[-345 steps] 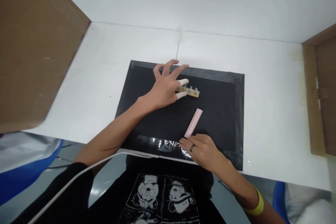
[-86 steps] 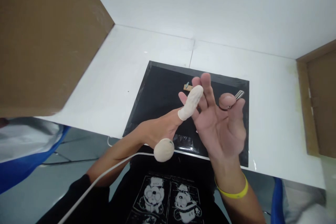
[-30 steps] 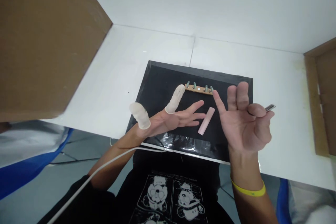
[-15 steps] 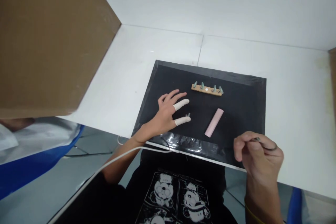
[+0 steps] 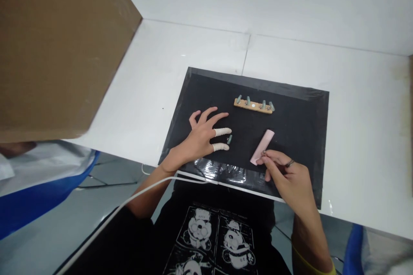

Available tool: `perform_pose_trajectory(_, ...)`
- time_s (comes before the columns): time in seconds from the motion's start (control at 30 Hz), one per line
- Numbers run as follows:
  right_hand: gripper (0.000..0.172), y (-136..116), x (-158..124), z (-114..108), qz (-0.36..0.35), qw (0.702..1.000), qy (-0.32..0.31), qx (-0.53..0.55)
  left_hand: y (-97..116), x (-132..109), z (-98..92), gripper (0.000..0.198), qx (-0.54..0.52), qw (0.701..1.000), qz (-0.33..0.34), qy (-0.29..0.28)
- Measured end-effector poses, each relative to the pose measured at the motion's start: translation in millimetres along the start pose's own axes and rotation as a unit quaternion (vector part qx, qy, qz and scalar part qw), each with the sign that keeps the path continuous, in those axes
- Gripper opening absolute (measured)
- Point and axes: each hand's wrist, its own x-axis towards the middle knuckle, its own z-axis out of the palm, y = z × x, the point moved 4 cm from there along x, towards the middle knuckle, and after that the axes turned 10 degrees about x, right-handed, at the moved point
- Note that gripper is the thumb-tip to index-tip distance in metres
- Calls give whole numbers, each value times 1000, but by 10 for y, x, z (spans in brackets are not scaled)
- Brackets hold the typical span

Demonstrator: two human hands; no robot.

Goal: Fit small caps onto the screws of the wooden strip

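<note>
My left hand (image 5: 199, 137) lies on the black mat (image 5: 206, 90) with its fingers spread. White finger cots cover its thumb and index finger. A small green piece, shaped like a false nail (image 5: 229, 139), is on the mat between those two fingertips, and neither finger plainly grips it. My right hand (image 5: 290, 176) pinches a small shiny metal piece (image 5: 263, 153) between thumb and index finger; its exact kind is too small to make out. Under these fingertips is the lower end of a pink block (image 5: 265, 142), like a nail buffer.
Farther back on the mat lies a narrow tan strip (image 5: 253, 106) with several green nail-shaped pieces standing on it. A brown board (image 5: 64, 51) rises at the left of the white table (image 5: 361, 137). A white cable (image 5: 145, 191) crosses over my left forearm.
My right hand has moved left and forward from the mat's right edge to the pink block, still pinching the metal piece. My left hand stays nearly in place, its thumb now clear of the green piece.
</note>
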Motion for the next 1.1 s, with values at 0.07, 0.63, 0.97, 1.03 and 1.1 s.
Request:
perform_pose_trajectory(0.07, 17, -24, 4, 16, -7, 1000, -6, -15, -6, 2, -4, 31, -1, 1000, -3, 2)
perform_pose_trajectory(0.63, 31, -171, 233, 96, -54, 989, -38, -131, 126, -2, -8, 8, -33, 997, -41, 60)
perform_pose_trajectory(0.97, 18, -776, 174, 144, -325, 905, -161, -222, 208, 8, -212, 7, -246, 955, -66, 151)
perform_pose_trajectory(1.03, 12, -782, 228, 62, -309, 919, -136, -206, 221, -5, -244, 7, -272, 946, -54, 166)
perform_pose_trajectory(1.1, 10, -762, 259, 42, -297, 922, -178, -173, 250, -28, -278, 7, -274, 945, -49, 174)
